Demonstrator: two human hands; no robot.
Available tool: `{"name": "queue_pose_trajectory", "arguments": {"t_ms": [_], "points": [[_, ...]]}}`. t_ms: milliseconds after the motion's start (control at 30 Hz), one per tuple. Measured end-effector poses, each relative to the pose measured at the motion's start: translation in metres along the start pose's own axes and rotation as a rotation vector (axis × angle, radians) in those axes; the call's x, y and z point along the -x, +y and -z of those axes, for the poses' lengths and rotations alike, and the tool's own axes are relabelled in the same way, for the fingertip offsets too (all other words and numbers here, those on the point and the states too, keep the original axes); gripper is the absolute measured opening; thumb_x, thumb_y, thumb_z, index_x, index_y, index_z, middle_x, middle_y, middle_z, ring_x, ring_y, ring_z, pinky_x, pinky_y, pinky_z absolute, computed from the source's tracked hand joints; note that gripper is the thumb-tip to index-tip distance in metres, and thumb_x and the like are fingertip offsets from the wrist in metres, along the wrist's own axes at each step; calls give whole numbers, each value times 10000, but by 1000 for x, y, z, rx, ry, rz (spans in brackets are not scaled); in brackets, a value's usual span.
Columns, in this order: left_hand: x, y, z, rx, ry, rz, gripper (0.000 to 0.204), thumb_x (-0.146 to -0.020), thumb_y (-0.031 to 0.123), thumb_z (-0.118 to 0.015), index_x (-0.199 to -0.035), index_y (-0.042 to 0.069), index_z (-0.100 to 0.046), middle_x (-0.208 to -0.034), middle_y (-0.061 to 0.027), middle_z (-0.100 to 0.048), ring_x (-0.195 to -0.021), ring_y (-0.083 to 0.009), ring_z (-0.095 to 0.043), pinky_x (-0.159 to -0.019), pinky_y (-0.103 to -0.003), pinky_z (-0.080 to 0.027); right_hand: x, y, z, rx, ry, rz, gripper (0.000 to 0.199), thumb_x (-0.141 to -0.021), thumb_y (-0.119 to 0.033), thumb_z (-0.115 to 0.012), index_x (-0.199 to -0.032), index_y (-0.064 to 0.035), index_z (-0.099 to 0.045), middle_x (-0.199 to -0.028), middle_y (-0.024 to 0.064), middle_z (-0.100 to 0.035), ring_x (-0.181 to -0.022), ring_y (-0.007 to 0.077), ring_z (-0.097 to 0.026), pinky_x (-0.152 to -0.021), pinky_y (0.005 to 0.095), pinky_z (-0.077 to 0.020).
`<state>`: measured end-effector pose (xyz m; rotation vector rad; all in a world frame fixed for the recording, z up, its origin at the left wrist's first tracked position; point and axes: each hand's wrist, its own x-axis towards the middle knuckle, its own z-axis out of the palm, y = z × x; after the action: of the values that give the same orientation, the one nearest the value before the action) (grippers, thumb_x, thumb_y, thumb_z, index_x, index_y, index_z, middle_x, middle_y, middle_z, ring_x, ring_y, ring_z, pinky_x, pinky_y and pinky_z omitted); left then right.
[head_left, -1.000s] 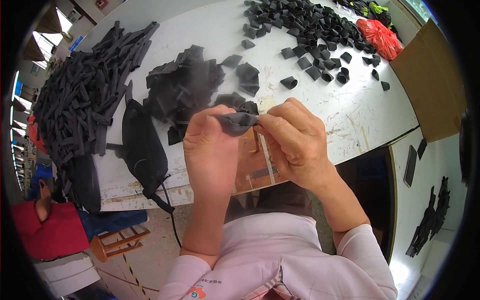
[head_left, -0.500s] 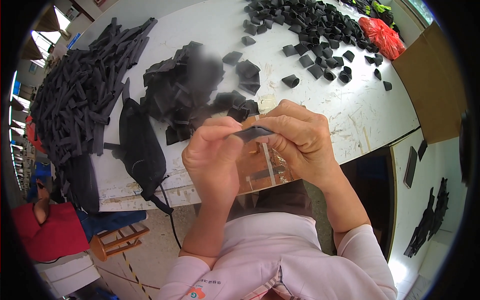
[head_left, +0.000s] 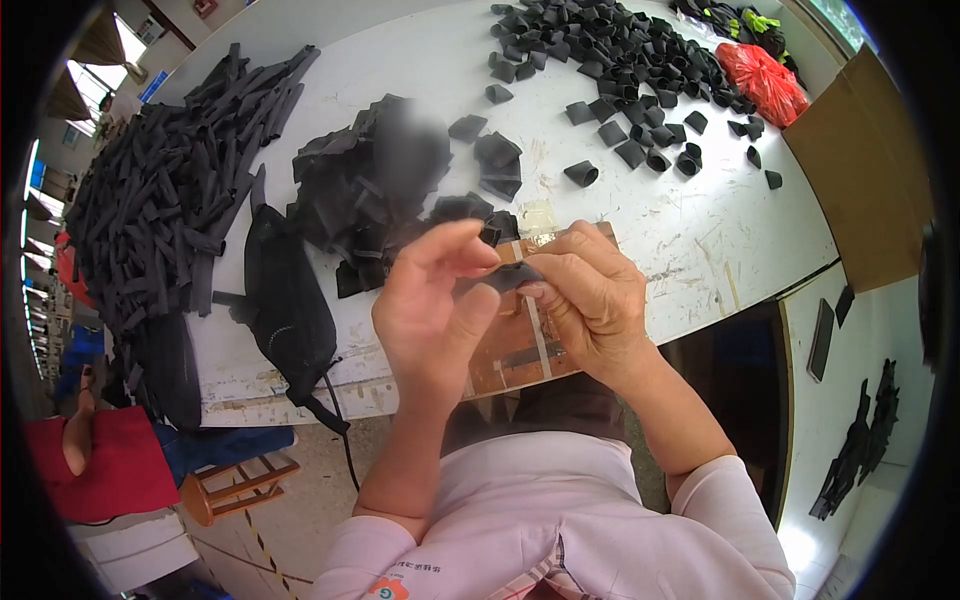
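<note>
Over the table's near edge, my right hand (head_left: 600, 305) pinches a small black fabric piece (head_left: 510, 277) between thumb and fingers. My left hand (head_left: 422, 315) is at the piece's left end, thumb and forefinger spread apart around it; whether a fingertip still touches it is hard to see. Below both hands lies a brown board (head_left: 508, 350) with pale tape across it. Just beyond my left hand is a heap of flat black fabric pieces (head_left: 340, 185), partly hidden by a blurry grey spot.
Long black strips (head_left: 165, 190) are piled at the left of the white table (head_left: 400, 50), beside a black pouch-like cloth item (head_left: 285, 290) with a cord. Small black fabric loops (head_left: 640, 75) cover the far right, near a red plastic bag (head_left: 762, 82) and a cardboard box (head_left: 865, 170). A person in red (head_left: 110, 465) is at lower left.
My left thumb and forefinger have parted from their pinch on the black fabric piece. My right hand keeps hold of it, shifted slightly.
</note>
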<state>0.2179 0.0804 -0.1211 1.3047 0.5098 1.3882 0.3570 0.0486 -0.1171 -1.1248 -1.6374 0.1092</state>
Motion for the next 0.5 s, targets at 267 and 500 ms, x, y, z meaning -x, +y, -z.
{"name": "queue_pose_trajectory", "arguments": {"t_ms": [267,500], "points": [[-11,1,14,-354,-214,-1,185,-735,36,-635,-911,-1,-591,-823,-78,-594,-722,-136,-567,-675,-251,-454,-12,-20,21,40,-248,-193,166,-682,-93,-660,-802,-22,-571,-713,83,-520,-625,233,-528,-513,324,-418],[-1,0,10,-486,-180,135,102,-807,71,-583,-853,-12,-546,-669,-66,-584,-588,-109,-552,-521,-246,-433,-4,-12,-1,171,-40,-27,152,-651,-11,-640,-781,-21,-562,-700,86,-511,-583,237,-509,-497,326,-415]]}}
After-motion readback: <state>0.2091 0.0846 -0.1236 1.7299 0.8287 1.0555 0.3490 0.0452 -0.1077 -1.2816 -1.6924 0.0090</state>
